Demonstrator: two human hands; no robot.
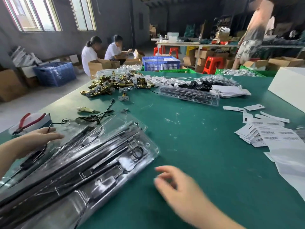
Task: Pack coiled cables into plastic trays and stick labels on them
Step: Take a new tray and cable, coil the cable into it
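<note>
Green felt-like cloth covers the table [198,146], and I see a broad bare stretch of it running from the middle toward my right, flecked with small white scraps. My left hand [41,135] lies flat with straight fingers on the near clear plastic tray [79,139], close to the table's left edge. My right hand [178,184] hovers over bare cloth just beside the lower tray stack [92,171], fingers loosely curled and holding nothing; it is blurred.

Those trays are glossy, thin, moulded plastic, long and rectangular, fanned diagonally across the lower left corner. A coiled cable [137,153] sits in a compartment near the top tray's far end, thin, black and round. More loose black cable [92,118] trails on the cloth behind the trays.

Red-handled pliers [28,121] rest on a white box at the left edge. White barcode labels [270,133] lie scattered flat along the right side, well apart from the trays. Farther back lie a heap of brass-coloured metal parts [112,85] and another clear tray [189,95].
</note>
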